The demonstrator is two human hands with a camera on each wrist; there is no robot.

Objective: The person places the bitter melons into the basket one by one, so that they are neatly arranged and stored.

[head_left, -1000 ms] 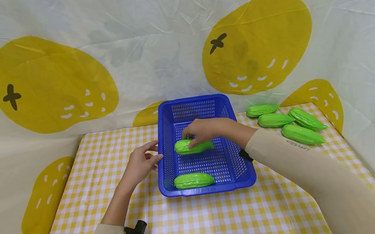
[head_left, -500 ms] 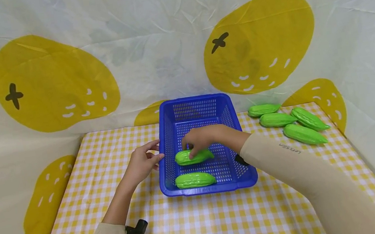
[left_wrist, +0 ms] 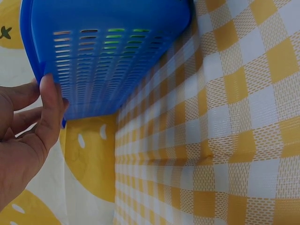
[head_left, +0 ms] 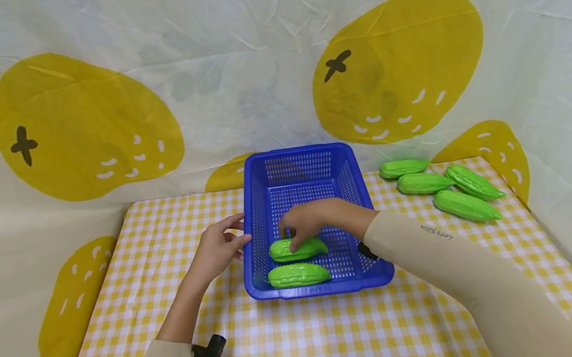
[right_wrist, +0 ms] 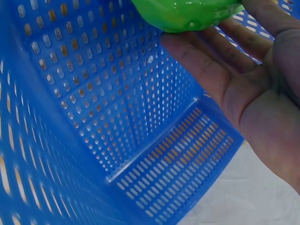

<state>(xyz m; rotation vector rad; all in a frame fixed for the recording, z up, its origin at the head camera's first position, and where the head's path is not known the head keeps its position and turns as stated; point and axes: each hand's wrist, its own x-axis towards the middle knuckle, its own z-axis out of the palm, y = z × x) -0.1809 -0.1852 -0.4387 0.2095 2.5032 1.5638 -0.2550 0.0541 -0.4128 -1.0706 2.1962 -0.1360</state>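
A blue plastic basket [head_left: 369,215] with slotted walls stands on the table. My left hand [head_left: 219,249] holds its left rim, thumb and fingertips at the edge; the left wrist view shows this hand [left_wrist: 35,124] at the basket wall [left_wrist: 89,70]. Inside, my right hand [head_left: 304,223] grips a green bitter melon [head_left: 299,249] from above, and the right wrist view shows the fingers [right_wrist: 201,63] against its underside. Just nearer the front lies a second bitter melon [head_left: 298,275], parallel and close to the first. Part of the gripped one is hidden by the hand.
Several more bitter melons [head_left: 466,205] lie in a loose group at the table's back right. A yellow-and-white checked cloth [head_left: 289,350] covers the table. Behind hangs a pale curtain [head_left: 239,87] printed with large yellow fruit.
My right hand has moved the gripped bitter melon toward the front of the basket, close to the other one. My left hand has stayed at the rim.
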